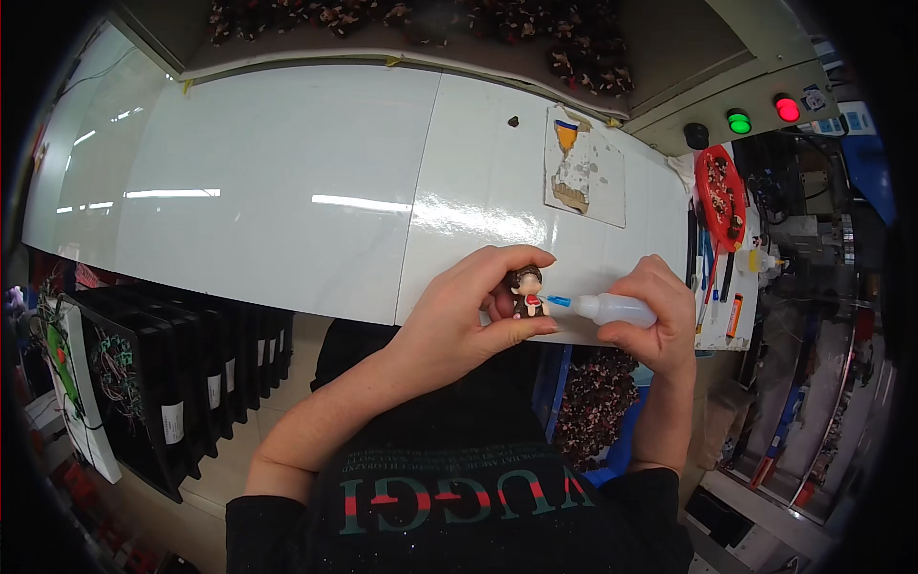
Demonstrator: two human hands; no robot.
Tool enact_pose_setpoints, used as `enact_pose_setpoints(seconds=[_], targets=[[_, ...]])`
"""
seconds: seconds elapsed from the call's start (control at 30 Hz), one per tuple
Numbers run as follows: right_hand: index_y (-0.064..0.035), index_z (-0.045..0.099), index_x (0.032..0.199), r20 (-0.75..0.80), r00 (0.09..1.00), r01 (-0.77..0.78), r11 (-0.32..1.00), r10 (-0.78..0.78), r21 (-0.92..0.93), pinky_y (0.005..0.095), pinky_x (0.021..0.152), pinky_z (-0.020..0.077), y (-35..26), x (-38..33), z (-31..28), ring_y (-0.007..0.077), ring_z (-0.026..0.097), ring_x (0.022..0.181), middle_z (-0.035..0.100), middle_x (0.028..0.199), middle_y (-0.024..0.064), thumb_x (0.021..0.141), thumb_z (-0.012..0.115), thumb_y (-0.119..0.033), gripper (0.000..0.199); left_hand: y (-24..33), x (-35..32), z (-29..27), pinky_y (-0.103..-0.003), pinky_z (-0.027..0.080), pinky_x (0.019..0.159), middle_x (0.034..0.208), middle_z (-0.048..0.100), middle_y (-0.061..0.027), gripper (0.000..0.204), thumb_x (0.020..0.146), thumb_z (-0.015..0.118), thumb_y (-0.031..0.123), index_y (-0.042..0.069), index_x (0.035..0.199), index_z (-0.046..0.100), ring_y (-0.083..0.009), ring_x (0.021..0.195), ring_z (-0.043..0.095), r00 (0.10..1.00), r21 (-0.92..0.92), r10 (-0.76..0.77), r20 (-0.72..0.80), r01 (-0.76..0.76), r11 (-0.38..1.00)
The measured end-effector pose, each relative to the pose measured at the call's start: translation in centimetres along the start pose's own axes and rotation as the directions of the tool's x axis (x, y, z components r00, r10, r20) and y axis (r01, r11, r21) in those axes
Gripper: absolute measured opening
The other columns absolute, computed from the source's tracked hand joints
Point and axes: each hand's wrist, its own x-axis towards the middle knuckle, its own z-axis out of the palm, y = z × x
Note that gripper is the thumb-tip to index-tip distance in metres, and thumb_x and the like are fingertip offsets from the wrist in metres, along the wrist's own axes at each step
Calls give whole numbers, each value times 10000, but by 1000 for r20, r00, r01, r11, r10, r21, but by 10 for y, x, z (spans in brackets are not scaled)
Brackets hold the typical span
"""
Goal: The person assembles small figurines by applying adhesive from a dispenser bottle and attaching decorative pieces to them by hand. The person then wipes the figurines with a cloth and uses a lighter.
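Beyond the bottle (626,310) lie a board (604,196) and red dish (705,187).

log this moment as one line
left hand: holds brown-haired figurine | right hand: holds squeeze bottle | blue nozzle: toward figurine, contact unclear

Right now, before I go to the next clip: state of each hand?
Left hand: closed, holding a small brown-haired figurine.
Right hand: closed, holding a translucent white squeeze bottle, its blue tip toward the figurine.
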Motion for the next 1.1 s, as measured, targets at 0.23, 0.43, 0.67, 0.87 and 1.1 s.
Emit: enact_pose_setpoints(seconds=[0.23, 0.43, 0.67, 0.87, 1.1], targets=[[-75, 626, 751, 10, 997, 72, 990, -72, -123, 313, 572, 352, -12, 9, -7, 204, 508, 593, 552, 649, 22, 588, 820, -398, 410, 0, 0, -1, -193, 440, 672, 982, 533, -13, 525, 756, 766, 105, 71, 1224, 530, -64, 795, 498, 1000, 39, -10, 11, 10, 999], [-74, 624, 742, 12, 996, 84, 983, -84, -162, 315, 572, 351, -11, 8, -5, 209, 510, 600, 549, 645, 24, 568, 828, -386, 411, -2, -1, 1, -213, 488, 709, 1011, 540, -38, 502, 772, 747, 87, 63, 1223, 527, -85, 858, 546, 999, 59, 41, -22, -39, 997], [-25, 618, 834, -22, 988, -137, 944, 150, 300, 271, 650, 394, 31, -11, -3, 168, 515, 688, 556, 756, 45, 673, 804, -296, 366, -2, -2, 3, -257, 526, 781, 1058, 549, -70, 465, 790, 722, 67, 58, 1214, 532, -130, 933, 582, 989, 5, 124, -81, -124, 992], [16, 602, 991, -176, 909, -318, 901, 379, 296, 226, 691, 385, 58, 17, -6, 110, 488, 776, 534, 859, 46, 887, 607, -199, 239, -3, -8, 8, -267, 524, 785, 1070, 565, -76, 429, 788, 723, 76, 55, 1180, 551, -149, 917, 598, 974, 91, 197, -111, -188, 978], [-6, 612, 1103, -163, 954, -266, 961, 252, -71, 249, 781, 406, 65, 34, -5, 178, 521, 895, 543, 1005, 86, 881, 619, -187, 287, 1, -8, 13, -272, 525, 782, 1072, 580, -85, 414, 776, 733, 81, 56, 1156, 570, -162, 921, 606, 964, 130, 235, -122, -219, 967]])
